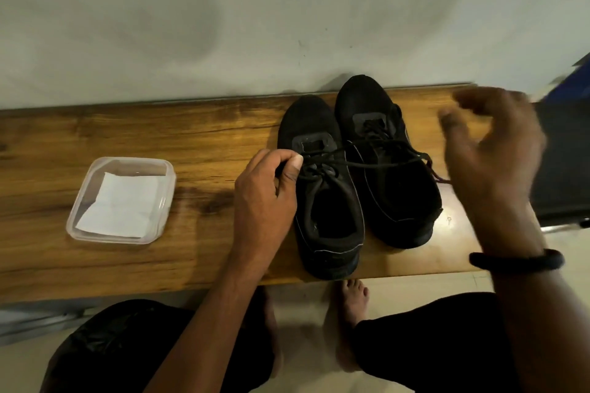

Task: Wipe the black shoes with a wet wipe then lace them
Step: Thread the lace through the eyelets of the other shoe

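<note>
- One lace [367,164] pinched in the left hand [266,198], thumb against curled fingers, beside the eyelets of the left shoe [322,226].
- Lace runs rightward over the right shoe [396,201] toward the right hand [491,143]: fingers spread, holding nothing, blurred.
- Both side by side on bench [127,131], toes far.
- Wipe [124,204] in tub [71,226], well left.

Left hand [266,198] curled, thumb and forefinger pinching a shoelace [360,164]; right hand [493,150], well to its right, blurred, fingers loosely spread.
</note>
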